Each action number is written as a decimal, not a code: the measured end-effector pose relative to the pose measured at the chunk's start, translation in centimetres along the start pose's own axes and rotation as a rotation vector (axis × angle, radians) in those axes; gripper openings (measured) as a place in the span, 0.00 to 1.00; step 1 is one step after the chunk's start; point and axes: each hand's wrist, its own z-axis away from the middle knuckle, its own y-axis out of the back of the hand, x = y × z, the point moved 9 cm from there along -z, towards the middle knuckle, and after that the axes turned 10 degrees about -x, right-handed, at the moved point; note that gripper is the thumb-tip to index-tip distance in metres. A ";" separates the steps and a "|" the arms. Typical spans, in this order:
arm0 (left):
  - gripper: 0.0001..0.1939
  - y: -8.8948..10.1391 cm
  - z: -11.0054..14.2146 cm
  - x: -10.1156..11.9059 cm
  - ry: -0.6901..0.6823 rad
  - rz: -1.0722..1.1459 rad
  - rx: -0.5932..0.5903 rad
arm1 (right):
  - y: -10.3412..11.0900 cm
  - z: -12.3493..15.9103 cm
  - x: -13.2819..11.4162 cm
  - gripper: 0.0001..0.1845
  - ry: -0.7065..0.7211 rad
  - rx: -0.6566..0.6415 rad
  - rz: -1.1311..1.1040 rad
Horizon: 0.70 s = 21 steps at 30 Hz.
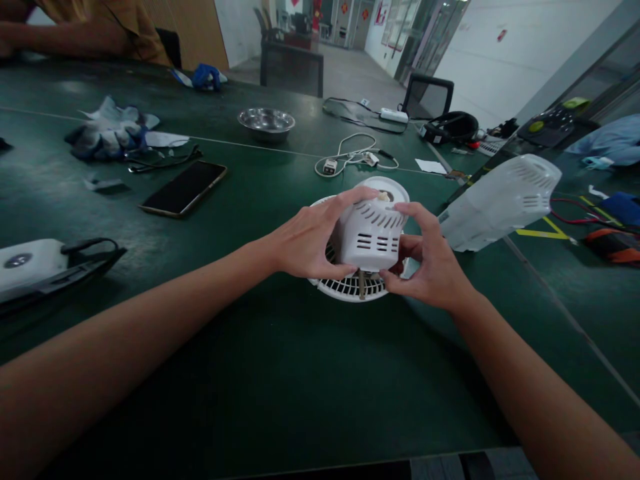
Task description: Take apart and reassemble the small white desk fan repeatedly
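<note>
A small white electric fan head lies with its round grille [345, 288] down on the green table. Above the grille sits its white motor cover [373, 237], with slotted vents and a cream-coloured knob [383, 196] in a recess on top. My left hand [317, 237] grips the cover from the left, thumb low at its front edge and fingers over the top. From the right, my right hand [430, 257] holds the same cover between thumb and fingers. Some fingers are hidden behind it. A narrow brownish strip [362, 283] shows below the cover, against the grille.
To the right stands a tall white vented housing [503, 200]. A coiled white cable [350, 157] and a steel bowl [267, 123] lie beyond the fan. On the left are a phone [185, 189], gloves [113, 130] and a white device [33, 270]. Another person's arm [65, 40] rests at the far left.
</note>
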 end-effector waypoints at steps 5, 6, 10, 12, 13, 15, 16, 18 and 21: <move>0.53 -0.1 -0.1 0.3 -0.065 -0.044 -0.049 | 0.1 0.0 0.4 0.53 -0.015 -0.031 -0.070; 0.54 -0.2 -0.1 0.3 -0.071 -0.071 -0.047 | -0.1 -0.1 0.2 0.55 0.001 -0.043 -0.029; 0.56 -0.8 0.1 -0.2 -0.005 -0.200 0.055 | -0.3 -0.1 -1.3 0.63 0.082 0.066 0.274; 0.54 -0.9 0.2 -0.5 0.045 -0.263 0.115 | 0.1 0.0 -1.8 0.65 0.101 0.174 0.419; 0.52 -1.0 0.3 -0.7 0.052 -0.279 0.125 | 0.3 0.1 -1.8 0.64 0.104 0.213 0.469; 0.48 -1.0 0.5 -1.2 0.041 -0.260 0.111 | 0.9 0.1 -1.2 0.60 0.086 0.261 0.510; 0.46 -0.7 0.6 -1.7 0.051 -0.234 0.126 | 1.4 0.2 -0.6 0.58 0.063 0.280 0.503; 0.37 0.7 1.3 -3.8 0.198 -0.212 0.240 | 2.5 0.3 1.1 0.56 0.006 0.304 0.451; 0.28 1.2 2.3 -7.1 0.419 -0.087 0.262 | 3.6 0.2 3.1 0.60 -0.048 0.278 0.371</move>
